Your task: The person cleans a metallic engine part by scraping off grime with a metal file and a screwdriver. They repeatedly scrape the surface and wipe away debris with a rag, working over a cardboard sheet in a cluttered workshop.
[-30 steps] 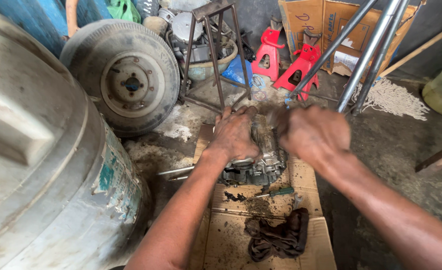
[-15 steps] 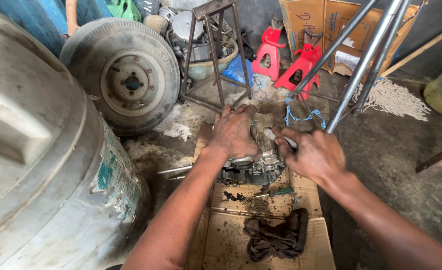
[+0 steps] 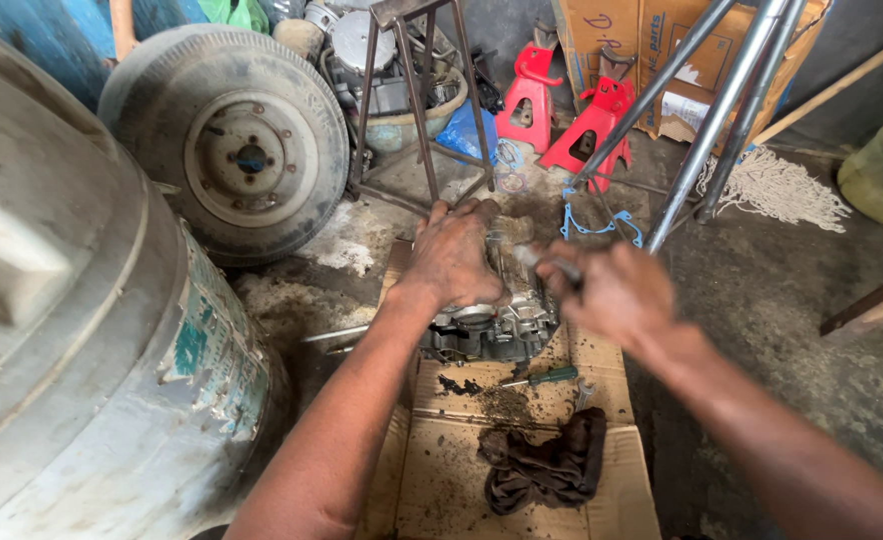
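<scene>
Engine casing (image 3: 497, 325), grey cast metal, greasy, sits on a flattened cardboard sheet (image 3: 442, 470) spread on the workshop floor, directly under both hands.

Handling: judged heavy, rigid and slick with oil; ribs and edges look sharp. Best taken hold of low, by the outer housing on 2 opposite sides, not by the thin protruding parts.

Left hand (image 3: 454, 258): laid palm down over the top of the casing, fingers spread and curled over the far edge, steadying it.

Right hand (image 3: 617, 295): blurred, clenched around a slim metal tool (image 3: 542, 260) whose tip points at the casing's upper right side; the kind of tool cannot be told.

Nearby on the cardboard: green-handled screwdriver (image 3: 542, 378) just in front of the casing, dark oily rag (image 3: 547, 465) nearer the person, loose dirt between them.

Surroundings: large pale drum (image 3: 72, 330) close on the left, worn wheel (image 3: 232, 150) leaning behind it, metal stool frame (image 3: 417, 110), 2 red jack stands (image 3: 567, 115), blue gasket (image 3: 597, 225), slanted steel tubes (image 3: 722, 110) crossing above right, which crowd the right arm's side.
</scene>
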